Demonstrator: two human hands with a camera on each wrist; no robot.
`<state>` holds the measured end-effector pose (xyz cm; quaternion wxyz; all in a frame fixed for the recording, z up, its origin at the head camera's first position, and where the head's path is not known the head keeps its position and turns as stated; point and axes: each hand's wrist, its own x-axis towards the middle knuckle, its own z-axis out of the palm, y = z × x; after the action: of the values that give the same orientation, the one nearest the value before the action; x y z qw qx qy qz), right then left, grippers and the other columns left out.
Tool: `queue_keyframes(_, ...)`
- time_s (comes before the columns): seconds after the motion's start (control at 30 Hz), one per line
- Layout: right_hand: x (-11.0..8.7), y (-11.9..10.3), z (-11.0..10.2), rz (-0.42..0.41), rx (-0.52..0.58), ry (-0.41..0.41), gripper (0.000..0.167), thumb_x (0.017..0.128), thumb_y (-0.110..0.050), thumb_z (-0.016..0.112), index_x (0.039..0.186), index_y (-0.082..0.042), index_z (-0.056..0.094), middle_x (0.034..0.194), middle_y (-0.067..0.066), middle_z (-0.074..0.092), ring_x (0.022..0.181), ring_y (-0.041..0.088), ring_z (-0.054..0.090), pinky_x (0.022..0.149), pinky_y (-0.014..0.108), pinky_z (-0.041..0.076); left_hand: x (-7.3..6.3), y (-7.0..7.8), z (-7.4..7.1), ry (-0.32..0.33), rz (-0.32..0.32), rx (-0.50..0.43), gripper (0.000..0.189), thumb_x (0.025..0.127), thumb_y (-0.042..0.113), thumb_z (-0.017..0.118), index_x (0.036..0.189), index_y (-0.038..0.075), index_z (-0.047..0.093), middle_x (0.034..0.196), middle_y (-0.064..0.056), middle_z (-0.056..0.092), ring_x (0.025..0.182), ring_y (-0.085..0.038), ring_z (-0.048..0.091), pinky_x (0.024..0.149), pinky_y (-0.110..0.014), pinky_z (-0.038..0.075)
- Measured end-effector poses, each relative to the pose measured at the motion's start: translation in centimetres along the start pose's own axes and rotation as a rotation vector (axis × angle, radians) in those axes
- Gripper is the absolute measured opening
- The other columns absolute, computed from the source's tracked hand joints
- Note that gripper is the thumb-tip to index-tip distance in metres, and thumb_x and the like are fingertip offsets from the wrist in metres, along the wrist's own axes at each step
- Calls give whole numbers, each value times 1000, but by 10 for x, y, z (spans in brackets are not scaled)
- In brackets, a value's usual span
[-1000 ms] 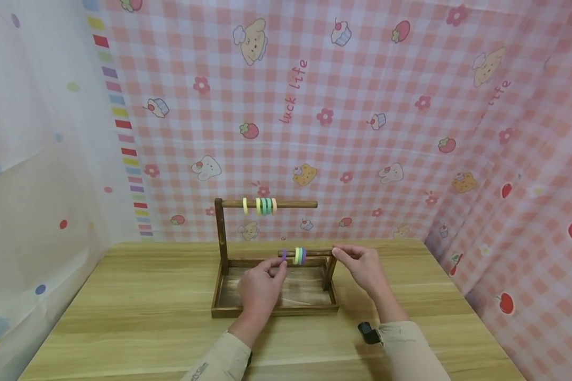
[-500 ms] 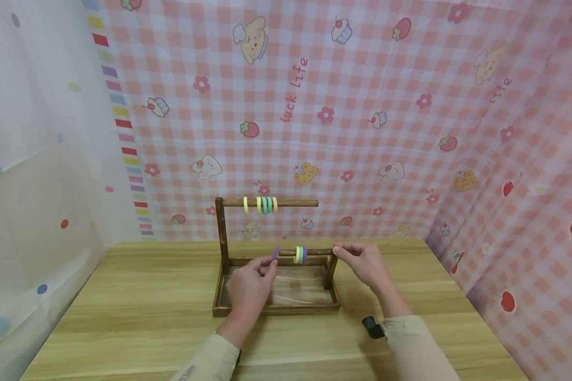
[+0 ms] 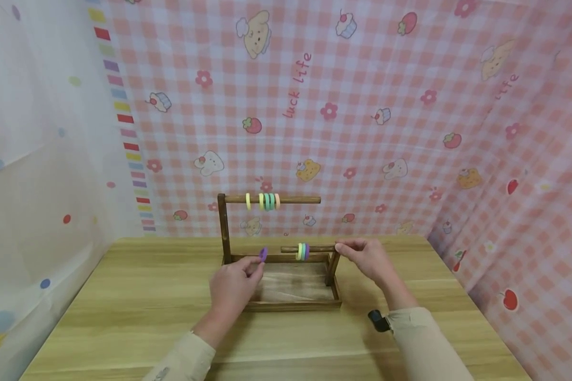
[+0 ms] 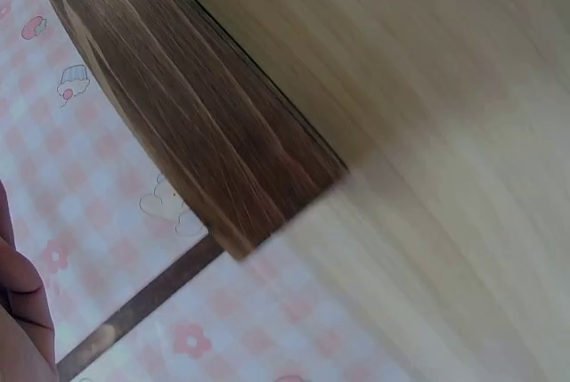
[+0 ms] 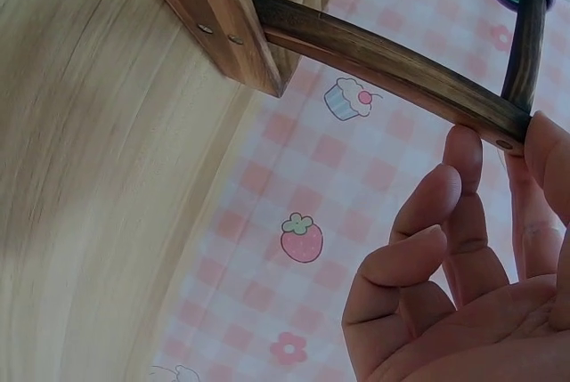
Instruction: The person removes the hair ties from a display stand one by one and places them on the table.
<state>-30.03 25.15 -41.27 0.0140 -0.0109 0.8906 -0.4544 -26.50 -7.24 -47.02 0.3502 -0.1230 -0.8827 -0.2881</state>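
Note:
Between thumb and forefinger my left hand (image 3: 233,280) pinches a purple ring (image 3: 264,255), which hangs left of the lower bar's free end, over the tray. My right hand (image 3: 369,260) grips the top of the short post (image 3: 332,267), where the lower bar (image 3: 288,249) joins it; the right wrist view shows fingertips and thumb on that corner. Yellow, green and purple rings (image 3: 303,252) sit together on the lower bar. Along the upper bar (image 3: 300,200) hang several rings (image 3: 269,201) in yellow, green and peach. Only part of the left hand shows in the left wrist view.
The wooden rack's tray (image 3: 293,306) rests on the wood-grain table (image 3: 143,307). A tall post (image 3: 224,227) carries the upper bar at the left. Behind stands a pink checked curtain (image 3: 362,143), with a white one (image 3: 43,174) at the left.
My left hand has drawn the purple ring leftward off the free end of the lower bar and away from it. The right hand has stayed on the post's top.

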Motion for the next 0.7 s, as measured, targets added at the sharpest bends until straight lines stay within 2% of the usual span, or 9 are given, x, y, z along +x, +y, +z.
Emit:
queue_keyframes(0.2,1,-2,-2,-5,-16,-9,42,104,-48,69,132,-17,77,138,13,73,126,34,67,106,57,55,-2,-8,-8,12,151,150,9,85,25,91,92,22,86,58,9,71,42,-1,43,43,-18,24)
queue_keyframes(0.4,2,-3,-5,-12,-33,-19,39,105,-45,69,130,-16,78,139,14,72,122,33,68,105,56,55,-4,-11,-12,-19,332,257,14,81,34,95,92,32,86,66,10,77,42,-5,56,40,-20,28)
queue_keyframes(0.57,4,-4,-8,-33,-56,-21,37,105,-43,69,128,-16,79,138,13,73,116,30,70,100,53,58,-5,-11,-11,-36,500,274,14,80,36,95,89,34,84,76,14,80,55,-6,72,41,-25,42)
queue_keyframes(0.7,5,-6,-9,-39,-67,-39,36,105,-44,69,127,-17,79,138,12,73,116,30,71,100,54,58,-5,-8,-9,-30,612,242,16,79,33,96,89,31,84,74,15,79,59,-3,72,45,-24,48)
